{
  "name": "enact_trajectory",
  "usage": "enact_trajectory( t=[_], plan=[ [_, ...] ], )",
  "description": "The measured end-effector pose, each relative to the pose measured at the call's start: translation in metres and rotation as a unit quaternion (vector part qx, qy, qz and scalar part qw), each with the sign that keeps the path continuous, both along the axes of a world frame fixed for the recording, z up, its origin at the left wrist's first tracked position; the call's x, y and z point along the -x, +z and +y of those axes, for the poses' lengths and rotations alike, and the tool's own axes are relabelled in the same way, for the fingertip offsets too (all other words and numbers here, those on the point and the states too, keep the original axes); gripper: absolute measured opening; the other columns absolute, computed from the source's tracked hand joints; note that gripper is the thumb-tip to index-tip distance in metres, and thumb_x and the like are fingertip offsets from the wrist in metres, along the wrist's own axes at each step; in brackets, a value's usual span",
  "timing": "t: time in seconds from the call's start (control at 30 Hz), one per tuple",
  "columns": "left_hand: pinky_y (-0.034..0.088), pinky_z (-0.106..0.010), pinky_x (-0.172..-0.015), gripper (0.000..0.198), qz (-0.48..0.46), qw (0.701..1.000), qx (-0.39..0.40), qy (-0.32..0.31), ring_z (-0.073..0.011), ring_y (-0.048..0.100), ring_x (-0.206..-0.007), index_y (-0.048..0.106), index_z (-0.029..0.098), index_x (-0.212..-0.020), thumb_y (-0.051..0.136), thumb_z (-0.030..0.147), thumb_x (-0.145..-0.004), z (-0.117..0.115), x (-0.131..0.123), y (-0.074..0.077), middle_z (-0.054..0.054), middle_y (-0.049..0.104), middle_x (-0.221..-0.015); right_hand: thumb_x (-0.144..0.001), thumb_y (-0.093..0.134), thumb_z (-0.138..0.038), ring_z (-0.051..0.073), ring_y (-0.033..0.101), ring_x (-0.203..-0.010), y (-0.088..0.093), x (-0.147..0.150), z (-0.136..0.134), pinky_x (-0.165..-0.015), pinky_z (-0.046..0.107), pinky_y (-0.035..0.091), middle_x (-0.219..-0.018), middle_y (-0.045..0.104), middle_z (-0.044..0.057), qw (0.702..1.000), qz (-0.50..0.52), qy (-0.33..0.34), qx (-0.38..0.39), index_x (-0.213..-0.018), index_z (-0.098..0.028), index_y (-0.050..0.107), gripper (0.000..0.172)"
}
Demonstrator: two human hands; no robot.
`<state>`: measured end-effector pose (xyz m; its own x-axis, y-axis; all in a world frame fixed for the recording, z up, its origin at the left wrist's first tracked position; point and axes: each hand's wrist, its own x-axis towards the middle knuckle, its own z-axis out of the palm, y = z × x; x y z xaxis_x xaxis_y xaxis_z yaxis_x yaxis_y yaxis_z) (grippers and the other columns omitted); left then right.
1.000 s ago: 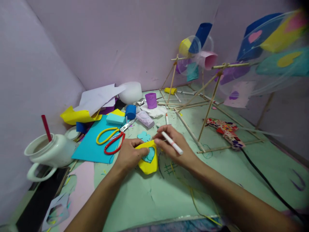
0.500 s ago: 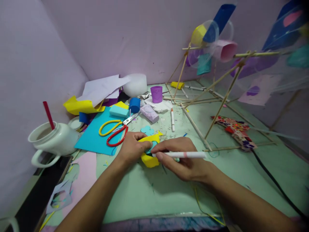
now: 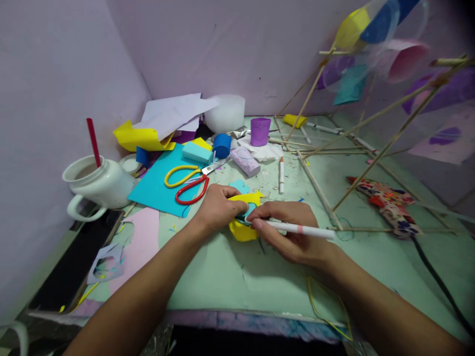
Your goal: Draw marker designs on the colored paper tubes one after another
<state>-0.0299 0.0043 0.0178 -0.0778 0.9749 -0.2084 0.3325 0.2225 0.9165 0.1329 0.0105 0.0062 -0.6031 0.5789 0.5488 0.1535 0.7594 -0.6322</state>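
My right hand [image 3: 297, 237] grips a white marker [image 3: 315, 231] with a pink band, its tip end at a small teal paper piece [image 3: 254, 209]. That piece lies against a folded yellow paper [image 3: 243, 232]. My left hand [image 3: 217, 210] pinches the yellow paper from the left, thumb over the teal piece; its other fingers are partly hidden. Just behind the hands is a light blue flower-shaped cutout [image 3: 240, 187]. Scissors [image 3: 208, 170] with one yellow and one red handle rest on a blue paper sheet [image 3: 154, 190], left of my hands.
A stick frame [image 3: 317, 185] carrying colored paper cups stands at right, near a patterned glue-gun-like tool [image 3: 393, 207] with a black cord. At left are a white mug-like jar [image 3: 106, 183] and a dark phone [image 3: 70, 264]. Paper rolls, including a purple one [image 3: 260, 132], stand behind.
The camera view has shifted, so the table contents appear farther left or right and higher or lower. Both hands keep their hold on the yellow paper and marker, with little visible motion.
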Motion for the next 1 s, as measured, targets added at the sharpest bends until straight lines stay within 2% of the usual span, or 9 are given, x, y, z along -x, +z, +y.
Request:
enact_trajectory(
  t=[0.37, 1.0],
  plan=[
    [0.028, -0.021, -0.042, 0.011, 0.011, 1.000, 0.000, -0.005, -0.0092, 0.037, -0.050, 0.051, 0.015, -0.045, 0.058, 0.014, -0.054, -0.0002, -0.0003, -0.0004, 0.006, 0.039, -0.046, -0.083, 0.052, -0.015, 0.011, 0.061, -0.057, -0.0004, 0.0008, 0.0002, -0.055, 0.021, 0.046, -0.069, 0.069, 0.003, 1.000, -0.029, -0.009, 0.006, -0.079, -0.017, 0.064, 0.012],
    [0.025, -0.024, -0.042, 0.013, 0.019, 1.000, -0.003, -0.006, -0.0104, 0.035, -0.050, 0.048, 0.017, -0.043, 0.057, 0.016, -0.053, -0.0006, 0.0010, -0.0012, 0.005, 0.036, -0.046, -0.082, 0.052, -0.015, 0.009, 0.054, -0.049, -0.0031, 0.0006, 0.0020, -0.049, 0.020, 0.041, -0.062, 0.065, 0.000, 0.999, -0.030, -0.009, 0.028, -0.074, -0.017, 0.063, 0.013]
  ],
)
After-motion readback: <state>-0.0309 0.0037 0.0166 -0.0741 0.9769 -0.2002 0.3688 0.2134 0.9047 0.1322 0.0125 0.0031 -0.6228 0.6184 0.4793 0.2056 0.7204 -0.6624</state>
